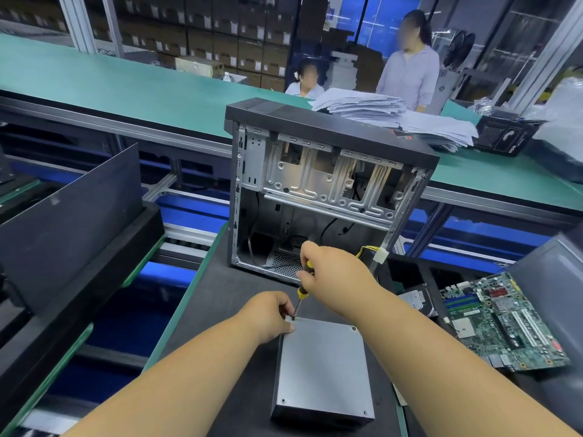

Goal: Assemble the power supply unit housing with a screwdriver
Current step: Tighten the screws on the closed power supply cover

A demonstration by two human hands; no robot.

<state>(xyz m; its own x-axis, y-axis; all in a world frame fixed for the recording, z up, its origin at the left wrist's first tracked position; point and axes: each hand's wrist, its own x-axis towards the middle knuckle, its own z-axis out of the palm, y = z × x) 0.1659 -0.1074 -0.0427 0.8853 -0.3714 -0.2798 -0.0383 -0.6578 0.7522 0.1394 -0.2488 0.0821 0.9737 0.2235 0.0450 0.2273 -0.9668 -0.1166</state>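
Right now the right hand (331, 279) is wrapped around the yellow-and-black handle of a screwdriver (303, 287), holding it tilted with the tip down on a screw (293, 318) at the far left corner of the power supply unit housing (323, 370). The left hand (268, 316) rests against that same corner, its fingers curled and pinching close around the screwdriver shaft just above the screw, thumb lying on the housing's edge.

The housing is a grey metal box lying flat on the dark mat of the workbench (227, 310), directly below the camera. 3 more screws show in its other top corners: far right (353, 328), near left (283, 401) and near right (365, 412).

Just beyond the hands stands an open computer case (318, 190), upright, its bare metal drive bays facing the camera and a bundle of yellow and black wires (367, 251) hanging out at its lower right. To the right of the housing lie a hard drive (418, 301) and a green motherboard (504, 323), side by side on the bench.

Behind the case runs a long green table (126, 86) bearing a pile of papers (378, 108). 2 people are beyond it, 1 seated (304, 86) and 1 standing (410, 70).
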